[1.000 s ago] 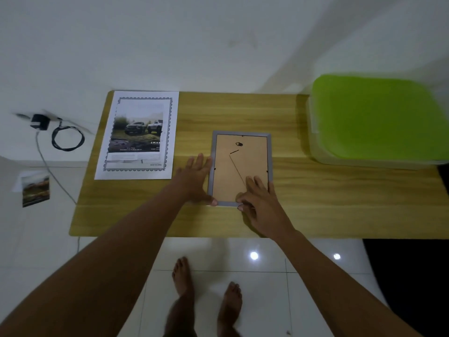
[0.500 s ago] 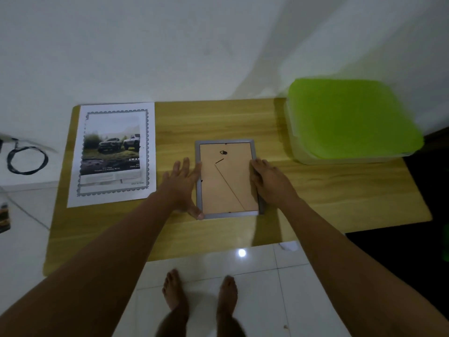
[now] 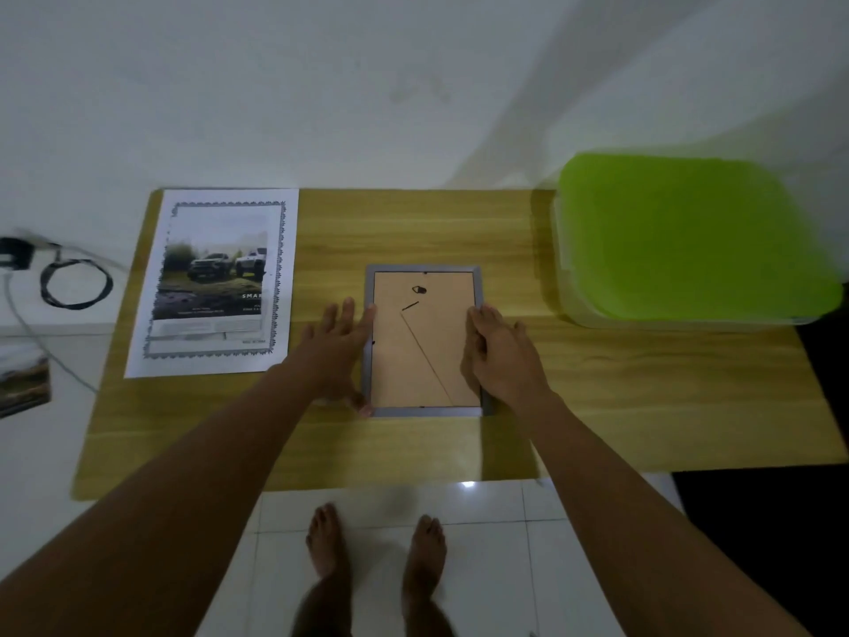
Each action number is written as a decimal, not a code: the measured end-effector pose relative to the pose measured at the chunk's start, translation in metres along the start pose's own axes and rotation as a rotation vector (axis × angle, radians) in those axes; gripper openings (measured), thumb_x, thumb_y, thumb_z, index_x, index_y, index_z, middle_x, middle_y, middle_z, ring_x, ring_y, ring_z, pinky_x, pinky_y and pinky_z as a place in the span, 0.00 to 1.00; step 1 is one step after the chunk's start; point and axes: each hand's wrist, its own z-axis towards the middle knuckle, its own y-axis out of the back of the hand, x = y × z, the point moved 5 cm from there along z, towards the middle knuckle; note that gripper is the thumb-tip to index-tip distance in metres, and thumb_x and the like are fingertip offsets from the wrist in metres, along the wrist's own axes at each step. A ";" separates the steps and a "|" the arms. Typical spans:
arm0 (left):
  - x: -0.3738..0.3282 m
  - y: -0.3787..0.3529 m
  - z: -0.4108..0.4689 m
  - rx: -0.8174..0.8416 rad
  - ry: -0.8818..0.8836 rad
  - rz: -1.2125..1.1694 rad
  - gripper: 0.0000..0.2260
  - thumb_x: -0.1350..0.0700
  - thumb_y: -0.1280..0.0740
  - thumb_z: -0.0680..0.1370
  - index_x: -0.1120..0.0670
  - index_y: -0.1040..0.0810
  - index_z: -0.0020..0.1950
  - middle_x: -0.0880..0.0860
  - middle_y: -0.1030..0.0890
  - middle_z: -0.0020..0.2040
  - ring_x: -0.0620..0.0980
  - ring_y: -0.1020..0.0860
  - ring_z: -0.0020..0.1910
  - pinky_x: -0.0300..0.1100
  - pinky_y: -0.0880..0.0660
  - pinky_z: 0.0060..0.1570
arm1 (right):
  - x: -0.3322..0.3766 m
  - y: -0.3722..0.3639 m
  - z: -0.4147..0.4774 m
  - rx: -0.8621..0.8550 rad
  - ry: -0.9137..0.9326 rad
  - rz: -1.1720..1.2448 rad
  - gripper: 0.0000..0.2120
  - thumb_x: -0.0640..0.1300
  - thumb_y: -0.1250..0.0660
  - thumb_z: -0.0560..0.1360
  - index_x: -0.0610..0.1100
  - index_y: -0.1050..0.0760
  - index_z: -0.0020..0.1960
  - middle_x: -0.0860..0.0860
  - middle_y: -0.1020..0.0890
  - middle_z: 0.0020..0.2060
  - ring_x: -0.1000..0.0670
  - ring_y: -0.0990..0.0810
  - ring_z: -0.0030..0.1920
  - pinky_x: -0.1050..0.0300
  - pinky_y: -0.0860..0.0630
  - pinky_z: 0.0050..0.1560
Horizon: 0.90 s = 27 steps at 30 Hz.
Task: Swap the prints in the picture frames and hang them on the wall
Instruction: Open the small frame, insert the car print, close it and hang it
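Observation:
A grey picture frame (image 3: 423, 409) lies face down in the middle of the wooden table (image 3: 413, 227), its brown backing board and small black hanger showing. My left hand (image 3: 337, 347) lies flat against the frame's left edge, fingers spread, thumb at the lower left corner. My right hand (image 3: 498, 356) grips the frame's right edge, fingers curled over the backing. A large print (image 3: 216, 282) of two trucks with a patterned border lies flat on the table's left part.
A box with a bright green lid (image 3: 689, 236) fills the table's right end. On the floor at left lie a black coiled cable (image 3: 76, 282) with a charger and another small print (image 3: 23, 379). My bare feet stand below the table's front edge.
My right hand moved from the frame's bottom edge up to its right edge. My left hand stayed at the left edge. The camera view swung sideways and back.

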 end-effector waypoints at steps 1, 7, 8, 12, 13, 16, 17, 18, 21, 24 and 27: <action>-0.001 0.001 -0.001 0.005 0.001 -0.001 0.68 0.39 0.20 0.59 0.48 0.72 0.76 0.56 0.70 0.77 0.60 0.69 0.75 0.63 0.59 0.73 | 0.000 0.001 0.000 0.003 -0.004 -0.006 0.27 0.38 0.41 0.79 0.42 0.40 0.78 0.44 0.38 0.77 0.45 0.42 0.78 0.41 0.53 0.77; -0.002 0.001 -0.002 0.007 0.009 -0.006 0.68 0.39 0.20 0.59 0.47 0.73 0.76 0.55 0.70 0.77 0.59 0.70 0.75 0.62 0.59 0.73 | 0.001 0.004 0.000 0.013 -0.006 0.018 0.27 0.38 0.42 0.79 0.44 0.40 0.78 0.45 0.38 0.77 0.46 0.43 0.78 0.41 0.53 0.77; -0.001 0.001 -0.001 0.005 0.010 -0.006 0.68 0.39 0.20 0.59 0.47 0.73 0.76 0.55 0.70 0.77 0.59 0.70 0.75 0.62 0.59 0.73 | 0.000 0.004 0.000 0.024 0.000 0.028 0.26 0.40 0.42 0.80 0.44 0.40 0.78 0.46 0.38 0.77 0.47 0.43 0.78 0.41 0.52 0.78; 0.003 0.003 -0.002 -0.064 0.003 -0.027 0.67 0.36 0.21 0.58 0.47 0.70 0.77 0.55 0.67 0.78 0.58 0.65 0.77 0.61 0.55 0.74 | 0.003 0.019 0.000 0.045 0.018 0.006 0.28 0.58 0.41 0.81 0.46 0.38 0.76 0.45 0.33 0.74 0.44 0.36 0.74 0.43 0.38 0.73; 0.004 0.004 -0.003 -0.107 0.008 -0.044 0.66 0.35 0.22 0.58 0.47 0.69 0.78 0.55 0.65 0.79 0.58 0.64 0.77 0.60 0.55 0.74 | 0.006 0.027 0.005 0.024 0.038 -0.040 0.29 0.60 0.41 0.80 0.45 0.36 0.75 0.44 0.31 0.72 0.42 0.33 0.71 0.45 0.35 0.70; 0.006 0.006 0.000 -0.157 0.023 -0.032 0.66 0.33 0.23 0.58 0.46 0.70 0.77 0.56 0.67 0.78 0.59 0.66 0.77 0.61 0.58 0.73 | 0.026 0.044 0.030 -0.063 0.166 -0.175 0.27 0.56 0.39 0.80 0.41 0.33 0.72 0.40 0.28 0.66 0.39 0.30 0.65 0.46 0.31 0.64; 0.006 0.005 0.002 -0.148 0.019 -0.012 0.67 0.33 0.23 0.58 0.46 0.71 0.76 0.56 0.68 0.78 0.60 0.67 0.76 0.62 0.59 0.73 | 0.033 0.045 0.042 -0.064 0.189 -0.202 0.27 0.56 0.39 0.80 0.43 0.34 0.73 0.41 0.28 0.66 0.39 0.30 0.65 0.45 0.30 0.63; 0.006 0.005 0.004 -0.131 0.013 0.005 0.67 0.32 0.24 0.58 0.46 0.71 0.76 0.56 0.69 0.77 0.60 0.68 0.76 0.62 0.59 0.73 | 0.038 0.043 0.054 -0.055 0.203 -0.221 0.26 0.56 0.39 0.80 0.45 0.34 0.73 0.42 0.28 0.66 0.40 0.31 0.66 0.44 0.30 0.63; 0.008 0.003 0.009 -0.096 -0.004 0.028 0.67 0.30 0.25 0.58 0.47 0.73 0.76 0.56 0.71 0.76 0.60 0.69 0.75 0.63 0.59 0.72 | 0.049 0.031 0.083 0.004 0.214 -0.254 0.20 0.55 0.41 0.81 0.51 0.30 0.71 0.45 0.27 0.62 0.42 0.31 0.64 0.44 0.31 0.60; 0.012 0.000 0.010 -0.090 -0.014 0.022 0.67 0.29 0.26 0.58 0.46 0.74 0.75 0.56 0.73 0.76 0.59 0.70 0.75 0.64 0.59 0.72 | 0.050 0.027 0.100 -0.007 0.182 -0.246 0.18 0.56 0.42 0.81 0.53 0.26 0.67 0.47 0.26 0.59 0.44 0.31 0.63 0.43 0.36 0.61; 0.013 -0.002 0.012 -0.086 -0.012 0.028 0.67 0.28 0.27 0.57 0.45 0.74 0.75 0.55 0.74 0.75 0.59 0.71 0.74 0.64 0.59 0.72 | 0.051 0.025 0.107 -0.023 0.180 -0.237 0.15 0.56 0.40 0.80 0.53 0.24 0.63 0.48 0.25 0.56 0.44 0.31 0.61 0.44 0.37 0.59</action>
